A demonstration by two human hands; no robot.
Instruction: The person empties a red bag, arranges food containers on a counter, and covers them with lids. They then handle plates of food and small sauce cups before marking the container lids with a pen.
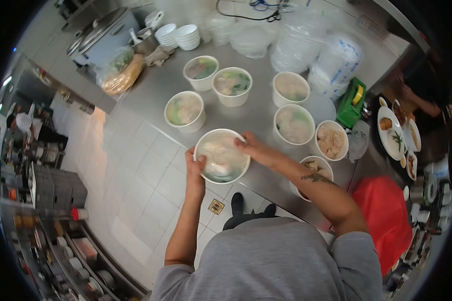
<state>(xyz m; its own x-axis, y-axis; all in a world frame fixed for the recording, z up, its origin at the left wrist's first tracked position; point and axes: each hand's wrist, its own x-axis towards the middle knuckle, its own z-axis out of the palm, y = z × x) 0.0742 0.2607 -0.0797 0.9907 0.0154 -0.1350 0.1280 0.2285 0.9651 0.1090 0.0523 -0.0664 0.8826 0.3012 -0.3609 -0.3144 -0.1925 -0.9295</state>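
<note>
My left hand (195, 168) grips the left side of a white takeaway soup bowl (222, 159), thumb over the rim. On the bowl's right rim my right hand (251, 148) is closed, its fingers at the edge. A clear, fogged cover seems to lie over the pale food inside. The bowl is held in front of the steel counter's front edge. Just beyond it stand lidded bowls with greens and pale food, among them a left one (185, 111) and a middle one (232, 86). To the right is another lidded bowl (294, 124).
Two bowls without visible lids, one of dumplings (331, 140), stand by my right forearm. Wrapped lids (336, 62), a green tape dispenser (351, 103) and stacked white cups (187, 37) line the steel counter (258, 60). A red bag (381, 220) is right; another person's arm (422, 103) shows beyond.
</note>
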